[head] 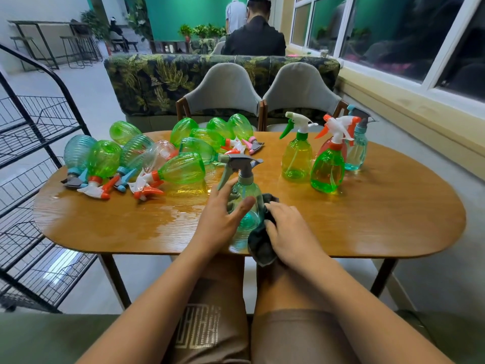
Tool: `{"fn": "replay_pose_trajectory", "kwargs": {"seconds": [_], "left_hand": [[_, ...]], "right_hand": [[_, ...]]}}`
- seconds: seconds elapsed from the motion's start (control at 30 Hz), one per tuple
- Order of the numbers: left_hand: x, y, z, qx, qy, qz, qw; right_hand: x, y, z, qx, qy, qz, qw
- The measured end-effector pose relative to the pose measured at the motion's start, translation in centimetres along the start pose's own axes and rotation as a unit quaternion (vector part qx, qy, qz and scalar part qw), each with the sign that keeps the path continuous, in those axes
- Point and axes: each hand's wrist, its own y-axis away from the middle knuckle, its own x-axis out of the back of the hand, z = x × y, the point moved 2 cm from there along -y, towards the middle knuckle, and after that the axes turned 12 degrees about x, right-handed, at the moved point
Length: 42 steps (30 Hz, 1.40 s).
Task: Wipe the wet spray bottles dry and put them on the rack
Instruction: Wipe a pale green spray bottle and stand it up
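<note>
Tabletop (367, 219): oval, wood. A wet sheen spreads over its left and middle, and the right end looks drier.

Rack (39, 143): black wire shelves on the floor, just beside the tabletop's left end. It is within reach of the seat, probably so finished bottles can go straight across.

Heap (181, 169): a dozen or so spray bottles, mostly green, lying on their sides at far left and centre, touching and overlapping. They lie in the wet patch, so I judge them still unwiped.

Upright four (326, 169): these stand close together at the right, well apart from the heap. Likely the dried lot (kept upright and off the wet patch), waiting for the rack.

Bottle (244, 177): teal with a grey trigger, upright at the near edge between the two hands, and the one now being worked on. I cannot tell whether its base touches the wood.

Left hand (217, 219): its grip is closed round the bottle's body, thumb in front and fingers behind. This steadies the bottle against the push of wiping.

Right hand (291, 232): its grip is bunched on the cloth, pressing it to the bottle's right side.

Cloth (261, 245): dark, crumpled, and hanging past the tabletop's edge.
</note>
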Motion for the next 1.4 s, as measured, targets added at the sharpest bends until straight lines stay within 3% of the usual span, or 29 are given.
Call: {"fn": "replay_pose_trajectory", "kwargs": {"seconds": [0.17,0.33,0.47,0.63,0.87,1.1,1.23,1.4], "left_hand": [[-0.1,-0.1,-0.1,-0.001,0.007,-0.007,1.0],[-0.2,0.0,-0.2,-0.004,-0.004,0.006,1.0],[-0.4,0.4,-0.1,0.011,0.025,-0.004,1.0],[-0.3,0.9,0.3,0.002,0.008,-0.001,1.0],[-0.2,0.9,0.5,-0.019,0.015,-0.016,1.0],[-0.3,0.7,0.0,-0.025,0.036,0.002,0.999],[-0.3,0.5,-0.2,-0.023,0.037,0.001,0.999],[-0.3,0.6,-0.1,-0.005,0.049,-0.005,0.999]], "right_hand": [[1.8,-0.9,-0.6,-0.067,-0.142,0.073,0.985],[3.1,-1.9,-0.4,-0.123,-0.273,0.19,0.935],[4.1,-2.7,-1.6,-0.071,-0.409,0.233,0.879],[4.2,-2.7,-2.4,-0.053,-0.586,0.224,0.777],[3.0,-1.7,-1.6,-0.002,-0.4,0.263,0.878],[1.7,-0.7,-0.7,-0.007,-0.315,0.273,0.909],[0.3,-0.1,0.5,-0.046,-0.281,0.235,0.929],[0.3,-0.3,1.0,-0.033,-0.153,0.128,0.979]]}}
